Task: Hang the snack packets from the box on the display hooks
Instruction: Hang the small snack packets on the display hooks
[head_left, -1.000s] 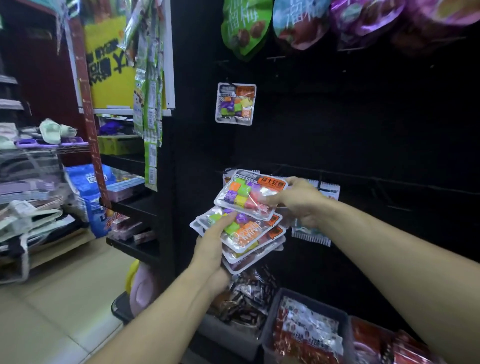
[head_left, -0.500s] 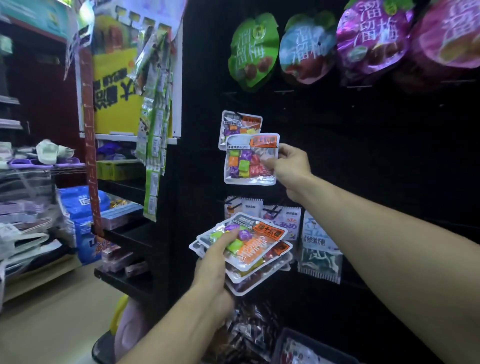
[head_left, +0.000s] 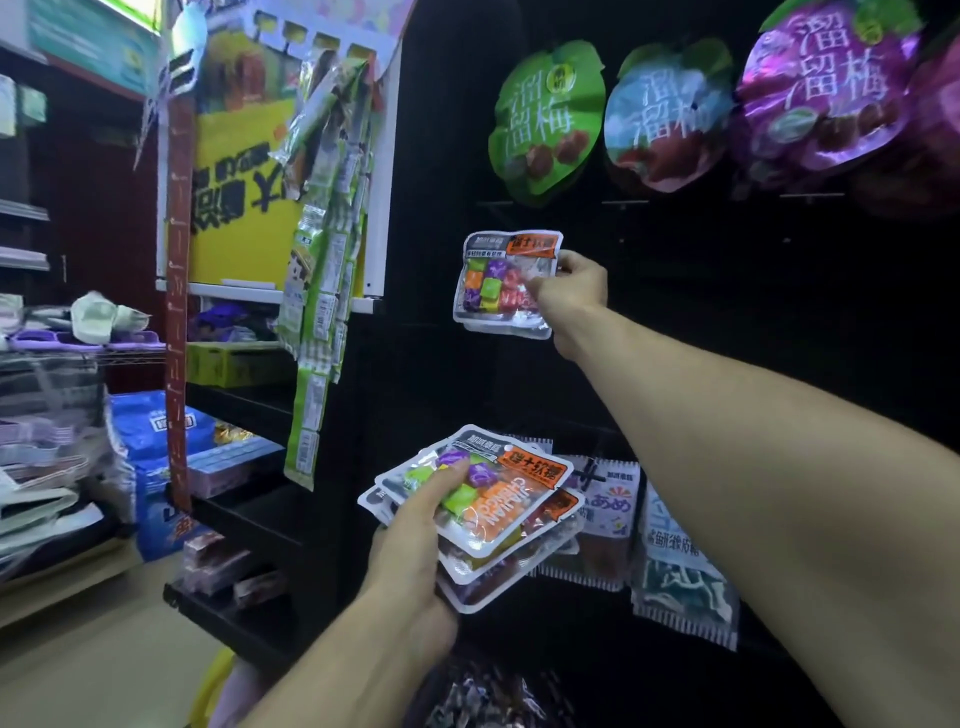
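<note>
Right hand pinching a hanging candy packet; left hand clutching a packet stack.

A yellow poster hangs at the left shelving's upper end. Green sachet strips dangle beside it. A blue bag sits low beside the black shelves.

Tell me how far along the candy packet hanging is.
Early. One packet seems hung behind the packet the right hand pinches at the hook; whether it is threaded is unclear. The left hand grips a stack of packets left to hang.
</note>
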